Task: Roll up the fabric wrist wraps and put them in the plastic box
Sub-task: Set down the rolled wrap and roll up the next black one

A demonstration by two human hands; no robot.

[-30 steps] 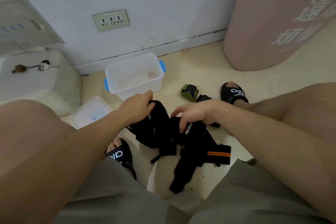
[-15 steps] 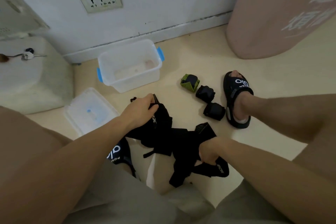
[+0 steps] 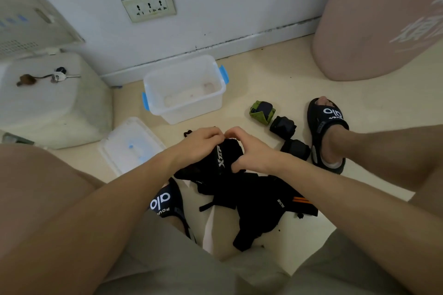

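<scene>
left hand (image 3: 200,145) and right hand (image 3: 251,151) pinch black wrist wrap (image 3: 224,163) above floor, short of plastic box (image 3: 184,88) | risk: loose start, roll could unravel

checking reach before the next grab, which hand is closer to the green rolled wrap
Right. The right hand grips the black wrap just below-left of the green rolled wrap; the left hand is further left, beyond it.

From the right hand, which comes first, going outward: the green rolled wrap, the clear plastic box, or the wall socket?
Measured from the right hand:
1. Green rolled wrap, on the floor just beyond it to the right.
2. Plastic box, ahead to the left.
3. Wall socket, up on the wall.
</scene>
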